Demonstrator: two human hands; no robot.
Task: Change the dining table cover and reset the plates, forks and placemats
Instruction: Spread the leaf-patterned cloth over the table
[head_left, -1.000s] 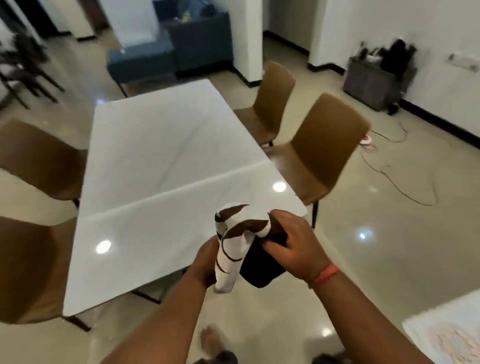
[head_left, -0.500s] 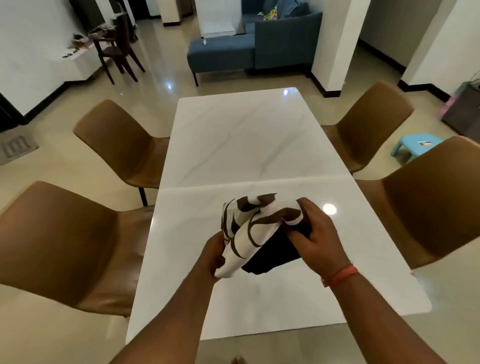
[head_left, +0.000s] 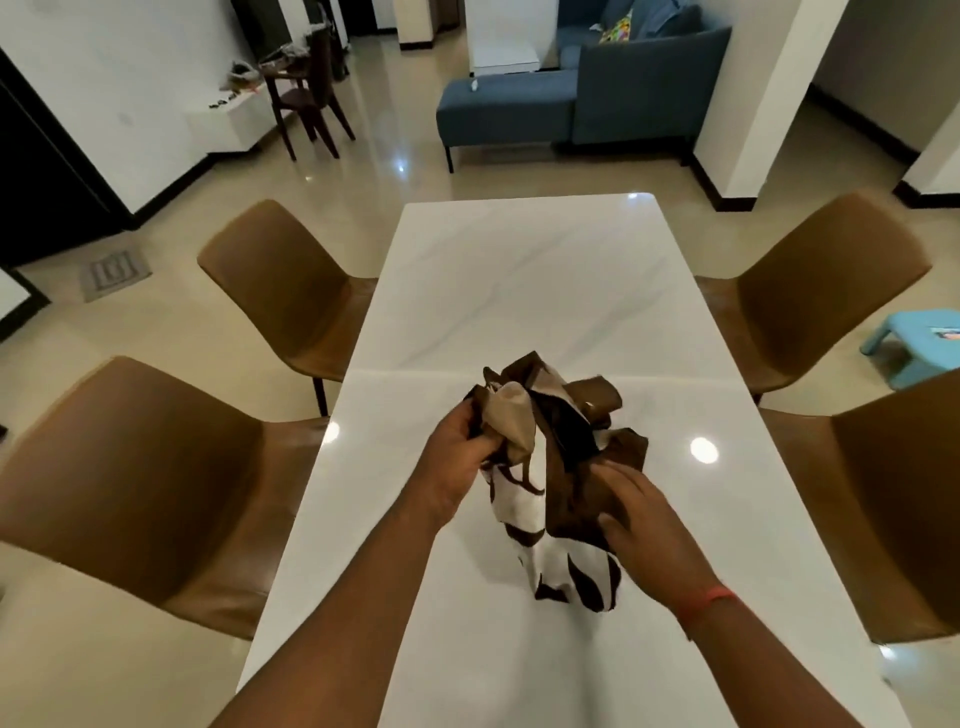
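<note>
Two hands work a bunched brown-and-white table cover (head_left: 550, 467) just above the bare white bench (head_left: 519, 270): the left hand (head_left: 462, 457) grips an upper fold, the right hand (head_left: 639, 514) clutches its side, seemingly to shake it open for spreading.

Both our arms reach out in front of us, forearms bare. Our left hand (head_left: 460, 451) is up a bit higher, back of the hand facing us, fingers curled tight round a bunch of the cloth (head_left: 550, 467). Our right hand (head_left: 641, 514) sits lower and nearer, palm down, thumb and fingers pinching a fold. There's a red band (head_left: 709, 603) on the right wrist.
</note>
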